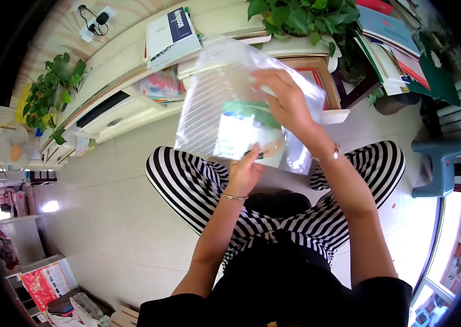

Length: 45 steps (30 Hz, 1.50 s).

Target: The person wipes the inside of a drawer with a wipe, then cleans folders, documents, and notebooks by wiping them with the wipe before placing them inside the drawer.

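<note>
Left hand [245, 173]: pinching 1 clear bag [200, 117] | right hand [289, 103]: at bag, blurred, can't tell grip | 1 stool [441, 163]

A home: houseplants [309, 16], plastic stool [444, 170]

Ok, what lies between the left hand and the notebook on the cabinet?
From the left hand outward, the head view shows the printed sheet, the clear plastic sleeve, then the cabinet edge.

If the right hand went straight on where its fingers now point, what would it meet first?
Most likely the clear plastic sleeve, which shows behind the right hand. Depth is unclear and the fingertips are blurred, so I cannot tell whether they already touch it.
</note>
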Tool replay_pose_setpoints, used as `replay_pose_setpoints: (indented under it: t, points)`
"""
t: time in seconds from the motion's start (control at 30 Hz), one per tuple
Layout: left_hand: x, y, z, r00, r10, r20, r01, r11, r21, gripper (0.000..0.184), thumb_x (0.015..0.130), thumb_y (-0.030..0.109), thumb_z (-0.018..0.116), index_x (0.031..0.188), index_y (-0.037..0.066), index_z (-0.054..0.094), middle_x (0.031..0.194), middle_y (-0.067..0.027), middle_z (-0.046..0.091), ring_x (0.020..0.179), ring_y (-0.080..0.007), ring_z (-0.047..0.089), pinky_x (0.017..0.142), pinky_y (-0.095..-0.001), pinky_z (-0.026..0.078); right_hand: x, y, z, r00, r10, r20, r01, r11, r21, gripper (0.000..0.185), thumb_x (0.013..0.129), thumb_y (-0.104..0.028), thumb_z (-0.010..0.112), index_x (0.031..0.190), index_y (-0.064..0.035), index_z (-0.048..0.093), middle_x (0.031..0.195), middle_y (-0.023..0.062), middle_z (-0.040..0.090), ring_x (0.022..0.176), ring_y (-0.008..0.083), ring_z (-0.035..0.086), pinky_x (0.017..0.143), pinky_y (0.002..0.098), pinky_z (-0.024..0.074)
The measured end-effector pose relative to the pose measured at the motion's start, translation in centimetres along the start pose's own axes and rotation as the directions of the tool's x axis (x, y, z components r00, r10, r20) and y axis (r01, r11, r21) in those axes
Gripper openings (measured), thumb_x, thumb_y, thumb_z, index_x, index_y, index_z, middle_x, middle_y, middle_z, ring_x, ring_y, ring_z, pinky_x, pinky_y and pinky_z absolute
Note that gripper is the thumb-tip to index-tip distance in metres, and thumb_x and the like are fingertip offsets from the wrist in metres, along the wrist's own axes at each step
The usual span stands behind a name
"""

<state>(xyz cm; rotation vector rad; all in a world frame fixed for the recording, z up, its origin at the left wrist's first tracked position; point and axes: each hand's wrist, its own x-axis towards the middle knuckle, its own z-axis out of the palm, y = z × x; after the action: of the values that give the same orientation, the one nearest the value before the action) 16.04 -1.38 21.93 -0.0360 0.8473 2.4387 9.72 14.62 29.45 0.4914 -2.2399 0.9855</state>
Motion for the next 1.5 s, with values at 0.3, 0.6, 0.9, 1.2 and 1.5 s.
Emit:
replay_pose_setpoints:
  t: [0.3, 0.6, 0.9, 1.2, 1.5]
  points:
    - [0.1, 2.9, 0.0, 0.985, 0.064, 0.163, -0.026, 0.974, -0.226, 0.048, 0.093, 0.015, 0.04, 0.137, 0.005, 0.025, 0.137, -0.0167, 0.036, 0.126, -0.033, 0.036, 0.103, -0.0521, 0.029, -12.5, 2.8, -3.9, 0.873, 0.474, -0.116, -0.469, 0.88, 0.067, 0.031, 0.062, 0.016, 0.046, 0.087, -0.0001, 0.053, 0.097, 0.0105, 0.058, 0.09, 0.0253, 0.056, 0.076, 0.0312, 0.0468]
    - [-1.7, 1.2, -1.4, 0.984, 0.009, 0.177, -0.016, 0.999, 0.038, 0.05, 0.089, 0.009, 0.047, 0.135, 0.005, 0.028, 0.134, -0.0124, 0.039, 0.126, -0.0318, 0.036, 0.103, -0.0506, 0.029, 5.2, -2.9, -2.8, 0.979, -0.134, -0.152, 0.143, 0.988, 0.052, 0.042, 0.058, 0.016, 0.044, 0.094, -0.0029, 0.057, 0.111, 0.0114, 0.056, 0.104, 0.0304, 0.052, 0.088, 0.0342, 0.0424]
    - [-3.4, 4.3, -1.7, 0.989, 0.142, 0.044, -0.122, 0.945, -0.303, 0.047, 0.093, 0.019, 0.041, 0.136, 0.006, 0.026, 0.136, -0.0143, 0.036, 0.126, -0.0327, 0.034, 0.105, -0.05, 0.026, -6.3, 3.7, -3.9, 0.942, 0.289, -0.171, -0.308, 0.946, -0.1, 0.029, 0.065, 0.013, 0.047, 0.089, -0.0022, 0.055, 0.107, 0.0148, 0.058, 0.099, 0.0333, 0.056, 0.082, 0.0338, 0.0462]
    - [1.7, -0.5, -0.2, 1.0, -0.027, 0.002, 0.022, 0.74, -0.672, 0.041, 0.094, 0.02, 0.042, 0.129, 0.001, 0.038, 0.133, -0.0165, 0.041, 0.125, -0.0301, 0.036, 0.106, -0.0443, 0.026, -9.8, 3.8, -9.0, 0.271, 0.852, 0.449, -0.822, -0.038, 0.569, 0.031, 0.088, -0.021, 0.05, 0.106, 0.0047, 0.054, 0.083, 0.0084, 0.064, 0.056, 0.0116, 0.055, 0.041, 0.0244, 0.0434]
    - [8.2, -0.2, -4.2, 0.964, -0.032, -0.265, -0.106, 0.865, -0.491, 0.029, 0.09, 0.021, 0.047, 0.113, 0.005, 0.05, 0.117, -0.0108, 0.055, 0.11, -0.0263, 0.051, 0.091, -0.0447, 0.043, -8.3, 17.6, -10.8, 0.231, 0.911, 0.341, -0.97, 0.242, 0.009, 0.03, 0.074, -0.011, 0.065, 0.1, 0.0021, 0.059, 0.079, 0.0066, 0.062, 0.069, 0.0138, 0.057, 0.061, 0.0262, 0.0446]
